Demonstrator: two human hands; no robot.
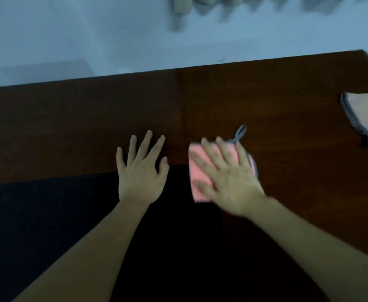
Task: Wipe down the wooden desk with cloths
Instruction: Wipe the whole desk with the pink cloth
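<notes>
Two bare hands on a dark wooden desk, one pressing a pink cloth.

The desk (222,101) is the landmark. The right hand (229,177) lies flat, fingers spread, on the pink cloth (197,171) at the desk's near edge; the cloth's grey loop (239,132) points away from the person. The left hand (141,168) rests open on bare wood just left of the cloth. A beige cloth (366,114) with grey trim lies at the desk's right edge.
</notes>
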